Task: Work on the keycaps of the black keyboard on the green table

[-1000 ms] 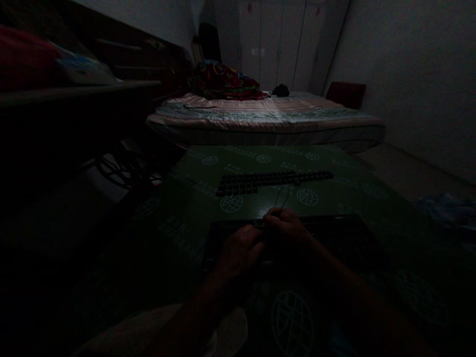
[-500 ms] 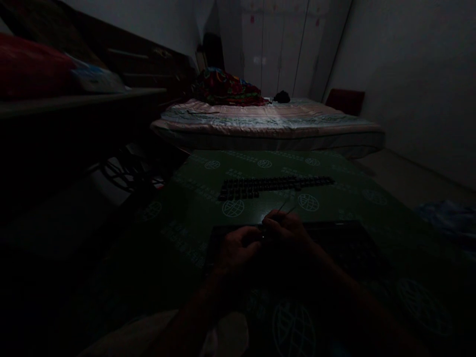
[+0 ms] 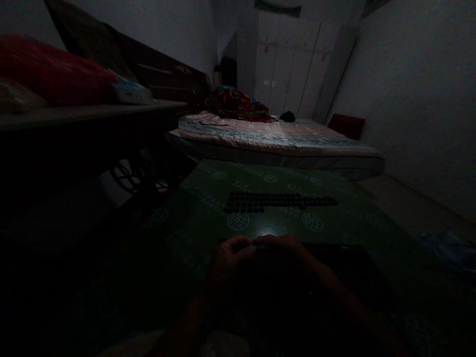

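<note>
The thin prongs that poked up past my right hand (image 3: 285,248) a moment ago no longer show; its fingertips now nearly meet my left hand's (image 3: 227,259) at the far edge of the dark keyboard (image 3: 351,268), so the work looks centred there. I can't tell how closed either hand is or what it holds; keycaps (image 3: 278,200) lie toward the desk's (image 3: 197,188) far edge.
</note>
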`<state>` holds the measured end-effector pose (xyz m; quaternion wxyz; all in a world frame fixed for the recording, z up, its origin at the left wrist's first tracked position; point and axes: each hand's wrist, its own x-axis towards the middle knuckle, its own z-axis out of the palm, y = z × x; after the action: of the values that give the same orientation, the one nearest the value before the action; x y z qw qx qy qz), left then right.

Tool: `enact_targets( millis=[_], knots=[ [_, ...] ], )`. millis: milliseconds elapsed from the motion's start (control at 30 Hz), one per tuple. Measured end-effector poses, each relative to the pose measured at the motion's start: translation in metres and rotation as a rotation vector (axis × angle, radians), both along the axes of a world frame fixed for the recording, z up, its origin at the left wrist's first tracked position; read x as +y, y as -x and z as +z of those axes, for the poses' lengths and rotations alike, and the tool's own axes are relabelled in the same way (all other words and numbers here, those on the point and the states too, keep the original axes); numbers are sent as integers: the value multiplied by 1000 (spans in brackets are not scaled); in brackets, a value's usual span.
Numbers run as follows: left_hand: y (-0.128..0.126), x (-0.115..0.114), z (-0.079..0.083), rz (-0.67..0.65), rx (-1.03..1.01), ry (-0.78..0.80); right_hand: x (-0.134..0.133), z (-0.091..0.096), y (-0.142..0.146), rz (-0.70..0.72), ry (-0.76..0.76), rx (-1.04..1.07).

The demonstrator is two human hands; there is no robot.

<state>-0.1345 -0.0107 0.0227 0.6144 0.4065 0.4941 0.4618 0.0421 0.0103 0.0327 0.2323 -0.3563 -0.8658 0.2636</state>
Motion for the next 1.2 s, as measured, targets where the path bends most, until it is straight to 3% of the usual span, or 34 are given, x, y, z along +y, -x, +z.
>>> enact_targets(
  millis=[200, 400, 467, 533, 667, 900, 1200],
  knots=[
    [1, -1, 1, 8, -98, 49, 10, 11, 3, 15, 31, -60],
    [2, 0, -4, 12, -109, 10, 25, 7, 3, 40, 106, 80],
    [2, 1, -5, 42, -73, -7, 43, 1, -2, -20, 154, 166],
    [2, 1, -6, 68, -15, -21, 66, -6, -8, -183, 180, 211],
    [3, -1, -6, 48, 109, -58, 112, -24, -19, -433, 143, 119],
    [0, -6, 1, 35, 206, -61, 137, -49, -21, -516, 149, 65],
    [0, -4, -9, 14, 232, -74, 148, -57, -22, -566, 168, 7]
  ],
)
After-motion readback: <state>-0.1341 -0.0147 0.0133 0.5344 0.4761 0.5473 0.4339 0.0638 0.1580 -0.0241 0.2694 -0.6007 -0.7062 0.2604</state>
